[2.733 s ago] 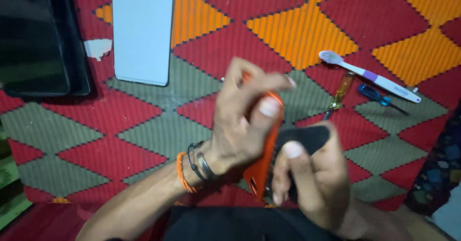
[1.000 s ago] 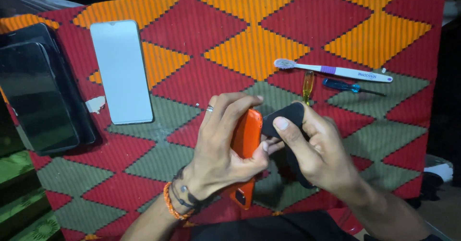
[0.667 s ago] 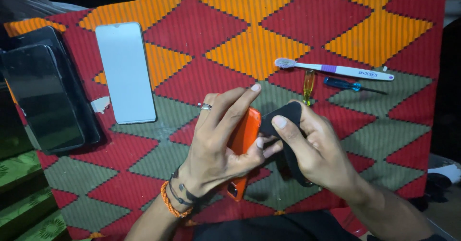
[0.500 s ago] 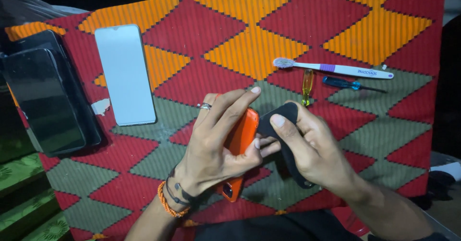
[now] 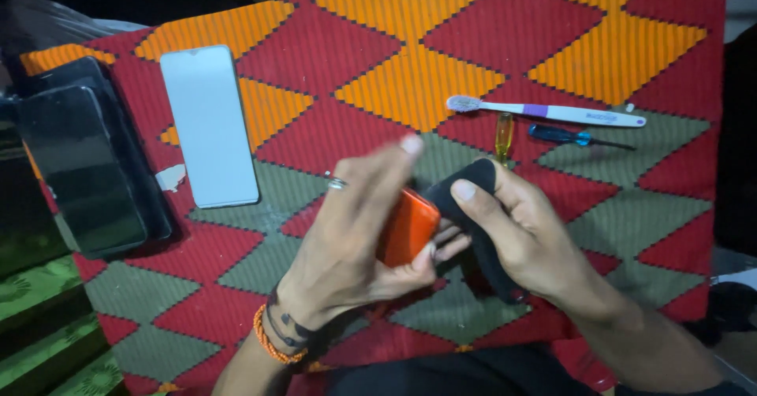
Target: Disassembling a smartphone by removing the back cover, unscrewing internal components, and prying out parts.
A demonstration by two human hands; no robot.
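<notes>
My left hand (image 5: pixel 347 238) is closed around an orange phone-shaped piece (image 5: pixel 408 226), with the fingers lifted and blurred over its top. My right hand (image 5: pixel 524 234) grips a black phone-shaped piece (image 5: pixel 473 199), thumb pressed on its upper edge. The two pieces touch between my hands, above a red, orange and green woven mat (image 5: pixel 410 72). Orange bead bracelets circle my left wrist.
A white phone-shaped panel (image 5: pixel 209 124) lies flat at the mat's left. Two dark phones (image 5: pixel 87 167) are stacked at the far left edge. A white and purple toothbrush (image 5: pixel 552 112), a yellow-handled screwdriver (image 5: pixel 504 136) and a blue one (image 5: pixel 568 136) lie beyond my hands.
The orange piece has tipped so its end faces the camera and looks shorter. My left fingers have lifted and spread over it. The right hand's grip on the black piece is unchanged.
</notes>
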